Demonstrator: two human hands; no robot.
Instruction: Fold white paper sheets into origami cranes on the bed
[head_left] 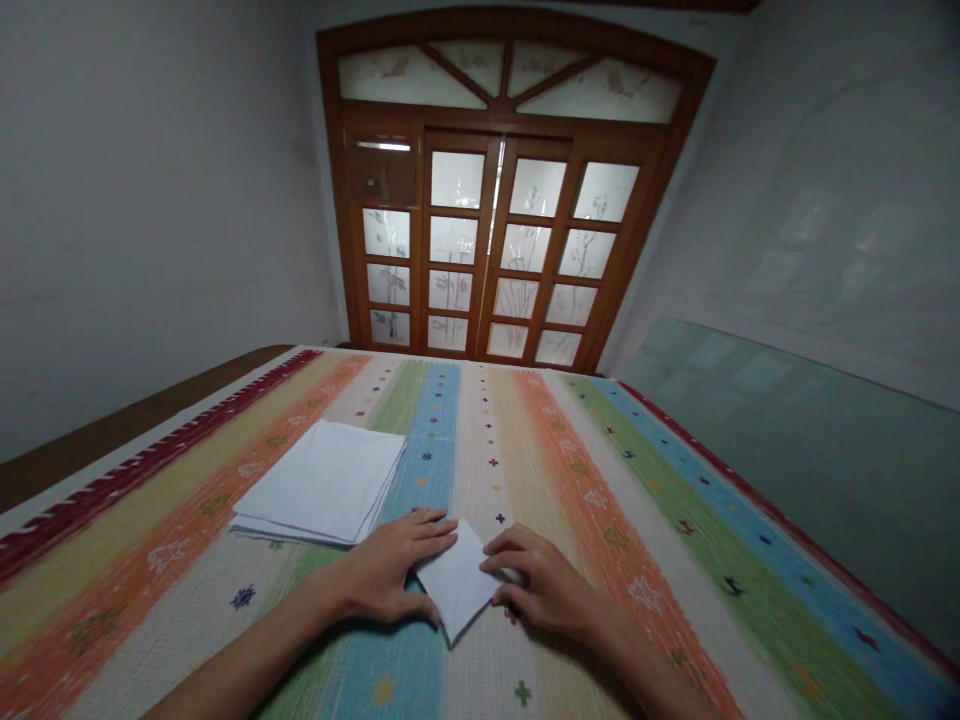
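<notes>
A small folded piece of white paper (459, 585) lies on the striped cloth in front of me, its shape like a kite with a point toward me. At its left edge is my left hand (394, 565), with fingers stretched flat onto the paper and the thumb apart at the lower left edge. My right hand (536, 580) has its fingers curled at the right edge, with fingertips and thumb closed on the paper there. Beyond my left hand sits a stack of white paper sheets (322, 482), their edges slightly uneven.
A tablecloth (585, 620) with coloured stripes and small motifs covers the table. On the right a pale green panel (787, 450) stands along the table's side. Wooden doors (480, 240) with glass panes are beyond the far edge, between grey walls.
</notes>
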